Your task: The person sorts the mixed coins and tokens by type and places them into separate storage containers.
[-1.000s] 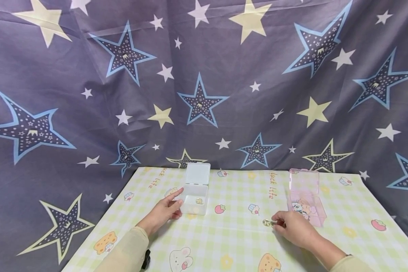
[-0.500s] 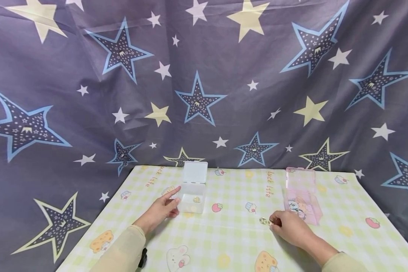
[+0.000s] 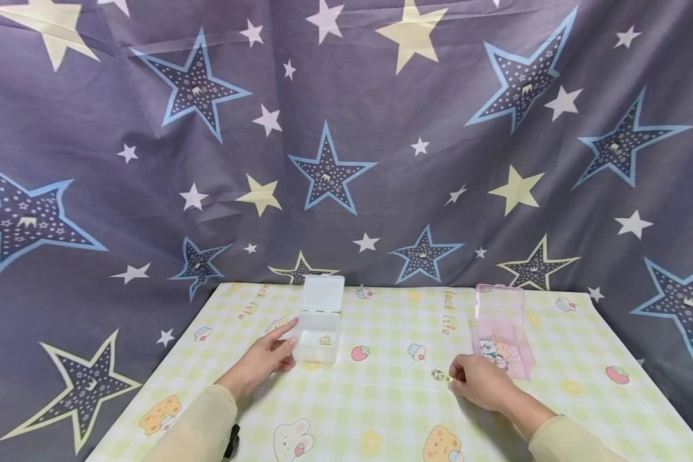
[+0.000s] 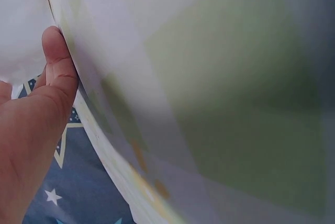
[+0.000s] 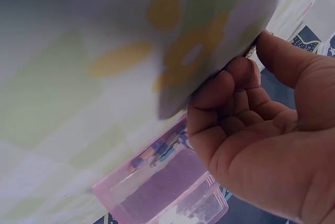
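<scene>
On the left of the table stands a white box (image 3: 307, 353), lid raised, with a small gold trinket (image 3: 325, 340) inside. My left hand (image 3: 261, 364) lies against its left side, index finger stretched along the wall and thumb near the front corner. In the left wrist view part of the white box (image 4: 23, 30) shows beyond the fingers. Further right, my right hand (image 3: 482, 383) is low over the cloth, thumb and fingertips pinching a small gold piece (image 3: 450, 379) mostly hidden by them. A second gold piece (image 3: 437, 375) lies just left of the fingertips.
Behind my right hand stands a pink see-through box (image 3: 520, 362), its lid raised, with several colourful small items (image 3: 493, 350) in it. A green checked cloth (image 3: 381, 398) with printed cartoons covers the table. A starry curtain (image 3: 358, 250) hangs along the back edge.
The whole head view has drifted slightly, while both hands keep nearly the same places by the boxes. At the right fingertips, the pinched gold piece now shows more distinctly apart from the other.
</scene>
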### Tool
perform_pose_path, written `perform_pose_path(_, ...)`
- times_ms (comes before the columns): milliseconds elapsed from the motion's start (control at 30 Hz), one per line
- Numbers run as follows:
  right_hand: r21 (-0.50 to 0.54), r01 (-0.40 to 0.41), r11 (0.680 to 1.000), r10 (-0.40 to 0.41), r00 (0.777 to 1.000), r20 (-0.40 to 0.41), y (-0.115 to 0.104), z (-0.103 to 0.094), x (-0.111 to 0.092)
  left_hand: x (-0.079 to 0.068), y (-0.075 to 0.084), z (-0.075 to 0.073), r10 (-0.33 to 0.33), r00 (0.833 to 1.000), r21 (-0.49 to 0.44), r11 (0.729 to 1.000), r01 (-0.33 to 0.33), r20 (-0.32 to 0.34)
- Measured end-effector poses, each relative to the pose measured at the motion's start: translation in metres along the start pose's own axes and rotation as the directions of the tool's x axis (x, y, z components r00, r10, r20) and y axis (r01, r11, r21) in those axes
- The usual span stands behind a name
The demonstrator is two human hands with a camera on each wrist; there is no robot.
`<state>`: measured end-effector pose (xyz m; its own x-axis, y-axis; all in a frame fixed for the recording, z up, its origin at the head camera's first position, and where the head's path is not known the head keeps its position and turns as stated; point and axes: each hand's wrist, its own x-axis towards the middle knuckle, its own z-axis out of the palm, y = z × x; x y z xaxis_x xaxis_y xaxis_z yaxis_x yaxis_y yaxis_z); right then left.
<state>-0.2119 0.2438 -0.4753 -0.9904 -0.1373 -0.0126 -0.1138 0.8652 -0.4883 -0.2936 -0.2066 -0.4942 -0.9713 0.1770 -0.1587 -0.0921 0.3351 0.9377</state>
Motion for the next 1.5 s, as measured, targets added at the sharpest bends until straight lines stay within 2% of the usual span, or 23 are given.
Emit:
perform_pose_path(267,-0.023,-0.035,0.999,0.035,0.999,0.019,0.001,0.000,0.001,0.000,0.002,0.000,0.001,1.000,-0.005,1.000,-0.001,0.009)
perform_pose_path(633,-0.103,-0.037,0.994,0.027,0.995,-0.098,-0.005,0.004,-0.006,-0.002,0.002,0.000,0.005,1.000,-0.006,1.000,-0.005,0.012)
perform_pose_path(867,-0.081,0.008,0.997,-0.018,0.993,-0.116,-0.008,-0.004,-0.008,-0.002,0.003,0.001,0.013,1.000,0.001,1.000,-0.013,0.007)
perform_pose_path(1067,-0.113,0.065,0.991,-0.079,0.989,-0.124,-0.014,-0.006,-0.009,-0.002,0.003,0.001,0.006,1.000,-0.005,1.000,-0.006,-0.003)
perform_pose_path(1300,-0.124,0.076,0.989,-0.092,0.987,-0.128,-0.017,-0.005,-0.009,-0.004,0.003,0.000,0.008,1.000,-0.003,1.000,-0.008,0.000)
perform_pose_path(1433,-0.097,0.078,0.992,-0.089,0.990,-0.112,-0.015,-0.005,-0.008,-0.004,0.004,0.000,0.006,1.000,-0.003,1.000,-0.006,0.002)
perform_pose_path(1500,-0.047,0.093,0.995,-0.097,0.991,-0.095,-0.013,-0.006,-0.006,-0.004,0.004,0.000,0.007,1.000,-0.004,1.000,-0.007,0.004)
